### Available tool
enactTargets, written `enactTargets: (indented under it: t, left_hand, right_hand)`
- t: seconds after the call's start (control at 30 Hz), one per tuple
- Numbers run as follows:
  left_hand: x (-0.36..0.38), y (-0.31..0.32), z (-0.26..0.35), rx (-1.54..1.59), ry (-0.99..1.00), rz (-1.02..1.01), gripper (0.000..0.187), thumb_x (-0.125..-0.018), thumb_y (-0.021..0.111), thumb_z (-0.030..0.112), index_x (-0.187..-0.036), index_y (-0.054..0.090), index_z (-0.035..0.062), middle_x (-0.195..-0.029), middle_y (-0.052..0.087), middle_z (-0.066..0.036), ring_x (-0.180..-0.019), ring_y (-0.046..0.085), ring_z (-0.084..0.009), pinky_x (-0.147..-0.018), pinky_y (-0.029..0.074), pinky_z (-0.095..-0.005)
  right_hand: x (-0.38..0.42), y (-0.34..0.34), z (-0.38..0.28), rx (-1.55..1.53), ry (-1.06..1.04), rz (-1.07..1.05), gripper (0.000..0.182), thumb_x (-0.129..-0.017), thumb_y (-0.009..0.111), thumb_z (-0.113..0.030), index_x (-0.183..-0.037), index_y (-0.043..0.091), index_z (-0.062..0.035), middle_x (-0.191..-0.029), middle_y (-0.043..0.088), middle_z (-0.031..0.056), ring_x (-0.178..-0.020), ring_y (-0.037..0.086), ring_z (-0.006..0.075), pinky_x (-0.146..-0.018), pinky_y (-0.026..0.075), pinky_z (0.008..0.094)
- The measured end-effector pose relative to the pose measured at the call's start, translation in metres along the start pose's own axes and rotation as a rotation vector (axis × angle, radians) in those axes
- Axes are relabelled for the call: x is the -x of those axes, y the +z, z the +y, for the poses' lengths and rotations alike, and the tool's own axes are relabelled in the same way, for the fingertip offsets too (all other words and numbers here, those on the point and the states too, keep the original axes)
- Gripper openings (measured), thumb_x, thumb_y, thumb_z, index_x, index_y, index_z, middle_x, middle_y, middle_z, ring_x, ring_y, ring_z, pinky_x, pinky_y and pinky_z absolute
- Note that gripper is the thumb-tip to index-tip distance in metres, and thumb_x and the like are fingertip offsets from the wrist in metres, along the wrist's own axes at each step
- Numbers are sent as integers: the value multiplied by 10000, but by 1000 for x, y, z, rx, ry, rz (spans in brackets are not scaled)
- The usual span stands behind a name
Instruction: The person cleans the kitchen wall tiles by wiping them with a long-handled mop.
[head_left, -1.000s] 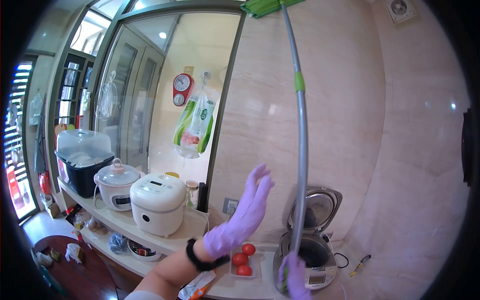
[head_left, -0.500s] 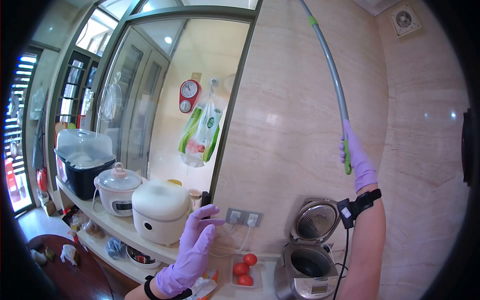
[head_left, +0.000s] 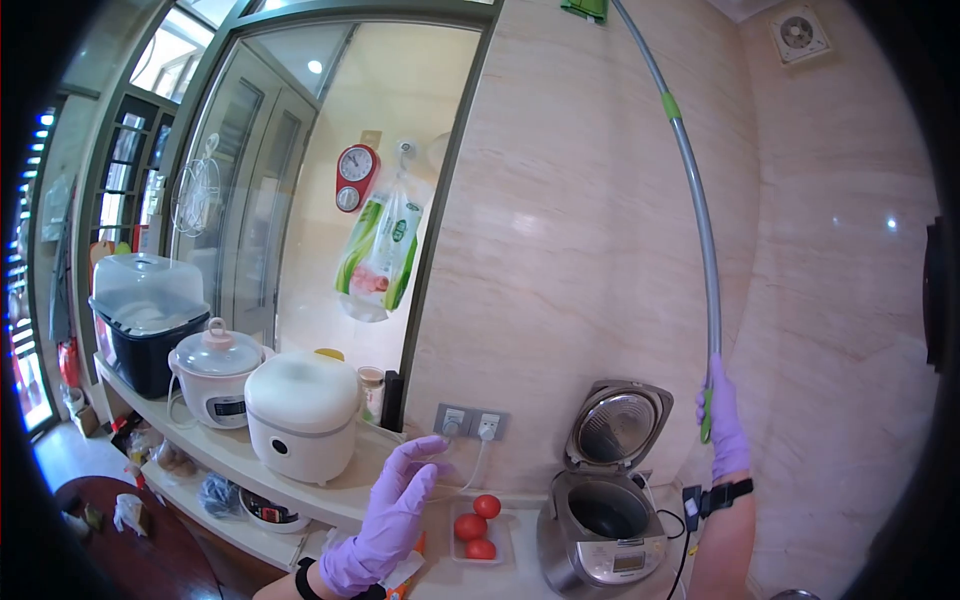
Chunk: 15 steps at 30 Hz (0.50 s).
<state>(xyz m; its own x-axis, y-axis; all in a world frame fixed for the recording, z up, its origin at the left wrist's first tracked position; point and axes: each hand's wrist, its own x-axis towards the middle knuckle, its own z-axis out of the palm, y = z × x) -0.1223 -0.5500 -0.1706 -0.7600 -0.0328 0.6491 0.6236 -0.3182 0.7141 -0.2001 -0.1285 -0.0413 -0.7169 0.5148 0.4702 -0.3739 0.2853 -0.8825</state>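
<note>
My right hand (head_left: 727, 425), in a purple glove, is wrapped round the green grip of a long grey pole (head_left: 703, 215). The pole rises along the marble wall and bends toward the top edge of the view. A green flat head (head_left: 585, 9) shows at the top edge, partly cut off; the pole's join to it is out of view. My left hand (head_left: 378, 530), gloved the same way, is raised with its fingers apart and holds nothing. It is nearest to the white round cooker (head_left: 302, 415) and a clear tray with tomatoes (head_left: 471, 527).
An open rice cooker (head_left: 606, 530) stands on the counter below the wall. A pale lidded pot (head_left: 216, 375) and a dark box with a clear cover (head_left: 150, 310) line the shelf at left. Sockets (head_left: 471, 422) with plugs, a red clock (head_left: 356, 178) and a hanging bag (head_left: 380, 250) are also there.
My right hand has come down with the pole, and the green head has entered at the top edge. The view has shifted slightly. My left hand stays raised and open.
</note>
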Motion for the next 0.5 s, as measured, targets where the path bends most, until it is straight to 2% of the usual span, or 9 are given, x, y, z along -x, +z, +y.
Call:
enactTargets:
  t: [0.2,0.3,0.4,0.5]
  left_hand:
    - [13,-13,2,53,-44,3,331,-940,440,204,-1211,424,15,-1145,511,-73,-995,541,-170,-913,386,-319]
    - [24,-32,8,53,-66,32,321,-925,463,147,-1212,422,9,-1169,495,-84,-999,525,-157,-908,394,-298]
    - [31,-48,13,21,-78,98,298,-925,455,136,-1192,438,8,-1151,509,-81,-989,533,-157,-902,397,-296]
    - [32,-53,21,2,-34,192,274,-930,437,136,-1170,455,4,-1114,533,-79,-948,555,-159,-902,398,-295]
  right_hand:
    - [44,-21,75,-34,42,51,498,-826,469,-616,-715,418,-133,-486,393,-10,-334,363,105,-309,304,252]
    - [63,-23,105,-42,32,48,485,-839,470,-596,-710,414,-131,-477,384,-13,-330,363,102,-301,301,248]
    - [55,-21,100,-43,28,50,489,-834,478,-599,-704,408,-133,-465,372,-15,-323,361,102,-292,300,243]
    - [29,-15,57,-72,36,44,496,-832,460,-616,-697,402,-143,-447,357,-13,-306,354,120,-283,298,257]
